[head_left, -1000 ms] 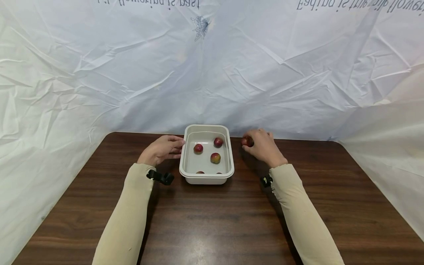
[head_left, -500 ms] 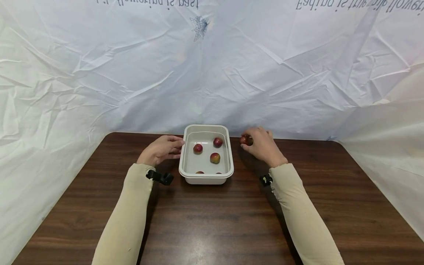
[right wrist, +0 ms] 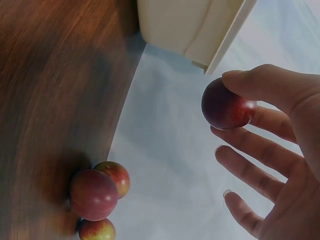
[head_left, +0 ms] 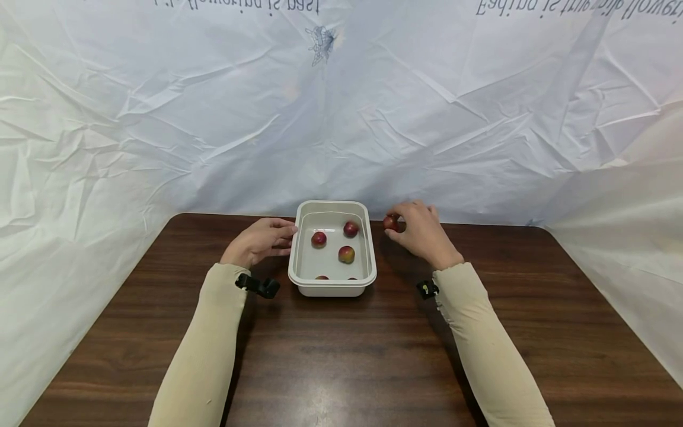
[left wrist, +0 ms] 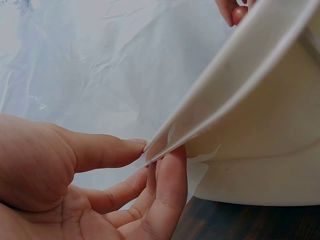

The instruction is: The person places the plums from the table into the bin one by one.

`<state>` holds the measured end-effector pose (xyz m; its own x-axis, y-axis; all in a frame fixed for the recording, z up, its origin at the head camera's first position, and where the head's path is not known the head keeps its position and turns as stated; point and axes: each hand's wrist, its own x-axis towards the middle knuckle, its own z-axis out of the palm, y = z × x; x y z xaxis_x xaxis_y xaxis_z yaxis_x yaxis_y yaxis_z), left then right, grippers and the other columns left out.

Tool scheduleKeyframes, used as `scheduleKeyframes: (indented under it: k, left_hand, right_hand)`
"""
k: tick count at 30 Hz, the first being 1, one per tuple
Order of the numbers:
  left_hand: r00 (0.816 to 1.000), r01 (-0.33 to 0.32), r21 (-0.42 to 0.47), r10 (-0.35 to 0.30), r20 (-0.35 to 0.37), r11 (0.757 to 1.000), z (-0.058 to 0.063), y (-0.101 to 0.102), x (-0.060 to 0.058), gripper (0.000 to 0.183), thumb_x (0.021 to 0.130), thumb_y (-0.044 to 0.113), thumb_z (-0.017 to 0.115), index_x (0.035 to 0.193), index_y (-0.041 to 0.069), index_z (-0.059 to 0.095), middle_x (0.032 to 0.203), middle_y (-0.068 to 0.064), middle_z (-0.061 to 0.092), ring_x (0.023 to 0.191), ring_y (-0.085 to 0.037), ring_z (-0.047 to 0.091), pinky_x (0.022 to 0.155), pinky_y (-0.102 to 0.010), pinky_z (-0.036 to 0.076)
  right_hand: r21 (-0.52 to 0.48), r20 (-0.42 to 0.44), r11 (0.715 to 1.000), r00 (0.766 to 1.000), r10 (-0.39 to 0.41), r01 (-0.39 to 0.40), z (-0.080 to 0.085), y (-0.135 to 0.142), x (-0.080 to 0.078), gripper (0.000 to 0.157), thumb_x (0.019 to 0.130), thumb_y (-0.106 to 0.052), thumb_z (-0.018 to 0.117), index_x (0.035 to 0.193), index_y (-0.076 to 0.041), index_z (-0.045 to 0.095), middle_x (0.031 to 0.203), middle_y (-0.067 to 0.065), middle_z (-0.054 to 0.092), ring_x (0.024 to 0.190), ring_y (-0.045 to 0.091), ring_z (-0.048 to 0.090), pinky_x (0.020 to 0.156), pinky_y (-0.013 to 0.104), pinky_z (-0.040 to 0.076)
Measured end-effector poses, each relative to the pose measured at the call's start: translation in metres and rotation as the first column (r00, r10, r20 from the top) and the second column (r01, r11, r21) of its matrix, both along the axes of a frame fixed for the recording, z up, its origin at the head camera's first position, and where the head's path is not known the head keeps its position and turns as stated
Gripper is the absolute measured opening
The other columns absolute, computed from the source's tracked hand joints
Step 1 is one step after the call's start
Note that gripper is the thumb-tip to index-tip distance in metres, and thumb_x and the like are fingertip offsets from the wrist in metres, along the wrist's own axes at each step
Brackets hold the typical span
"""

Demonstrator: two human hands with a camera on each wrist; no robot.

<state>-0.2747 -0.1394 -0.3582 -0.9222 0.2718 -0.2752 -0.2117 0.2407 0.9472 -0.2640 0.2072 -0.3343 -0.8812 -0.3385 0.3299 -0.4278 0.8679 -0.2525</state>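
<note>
Right hand [head_left: 421,234]: grip pinching one red plum [right wrist: 225,106] between thumb and fingers, remaining fingers spread apart. The pinched plum is outside the cream plastic container [head_left: 332,291], just beside its right rim. Left hand [head_left: 260,242]: grip pinching the container's left rim, thumb on one side, fingertips on the other.

Container: upright on the dark wood-grain desk [head_left: 341,356], near the back edge. Contents: three plums in full view [head_left: 346,254], apart from one another, plus two plums at the near wall [head_left: 322,277], which hides all but their tops.

Right wrist view: three clustered plums [right wrist: 93,195] on the desk; they appear to touch, though overlap leaves this uncertain. Behind the desk hangs a wrinkled white sheet [head_left: 341,142].
</note>
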Motion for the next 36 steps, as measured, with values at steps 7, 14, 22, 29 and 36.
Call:
scheduleKeyframes:
  k: [7, 14, 22, 29, 36]
  left_hand:
    - [1.000, 0.000, 0.002, 0.000, 0.002, 1.000, 0.001, 0.000, 0.001, 0.043, 0.108, 0.022, 0.054, 0.143, -0.001, 0.052, 0.125, -0.013, 0.061, 0.101, -0.017, 0.065, 0.093, -0.035, 0.060]
    - [1.000, -0.002, 0.002, 0.002, 0.005, 1.000, 0.001, 0.000, 0.000, 0.043, 0.108, 0.022, 0.055, 0.144, 0.000, 0.052, 0.128, -0.014, 0.060, 0.103, -0.018, 0.064, 0.098, -0.039, 0.059]
    - [1.000, -0.007, -0.006, 0.007, 0.001, 1.000, 0.002, -0.001, 0.003, 0.042, 0.108, 0.023, 0.054, 0.143, 0.001, 0.052, 0.127, -0.013, 0.061, 0.103, -0.018, 0.064, 0.100, -0.041, 0.058]
    - [1.000, -0.012, -0.005, 0.012, 0.006, 1.000, 0.002, -0.001, 0.002, 0.041, 0.108, 0.023, 0.054, 0.142, 0.001, 0.053, 0.127, -0.013, 0.061, 0.103, -0.019, 0.064, 0.095, -0.037, 0.060]
    - [1.000, -0.014, -0.007, 0.014, 0.010, 1.000, 0.002, -0.001, 0.003, 0.042, 0.108, 0.023, 0.054, 0.143, 0.001, 0.052, 0.129, -0.014, 0.060, 0.105, -0.020, 0.064, 0.098, -0.039, 0.059]
  right_hand:
    - [-0.001, -0.003, 1.000, 1.000, 0.007, -0.007, 0.003, -0.002, 0.002, 0.024, 0.092, -0.025, 0.077, 0.114, -0.017, 0.073, 0.118, 0.003, 0.071, 0.114, 0.029, 0.055, 0.100, 0.056, 0.033]
    - [-0.001, -0.024, 1.000, 0.999, 0.023, -0.023, 0.008, -0.005, 0.006, 0.025, 0.092, -0.025, 0.077, 0.116, -0.016, 0.073, 0.118, 0.004, 0.071, 0.112, 0.029, 0.055, 0.099, 0.057, 0.034]
    - [-0.008, -0.055, 0.998, 0.997, 0.056, -0.056, 0.013, -0.011, 0.012, 0.021, 0.092, -0.024, 0.078, 0.111, -0.017, 0.073, 0.116, 0.001, 0.072, 0.112, 0.028, 0.056, 0.098, 0.056, 0.035]
    - [0.016, -0.068, 0.998, 0.996, 0.055, -0.054, 0.017, -0.018, 0.016, 0.022, 0.090, -0.025, 0.080, 0.111, -0.018, 0.074, 0.116, 0.001, 0.072, 0.114, 0.028, 0.057, 0.098, 0.057, 0.037]
    - [0.017, -0.042, 0.997, 0.996, 0.074, -0.073, 0.017, -0.023, 0.019, 0.025, 0.092, -0.026, 0.078, 0.115, -0.018, 0.072, 0.117, 0.001, 0.071, 0.113, 0.028, 0.056, 0.098, 0.056, 0.035]
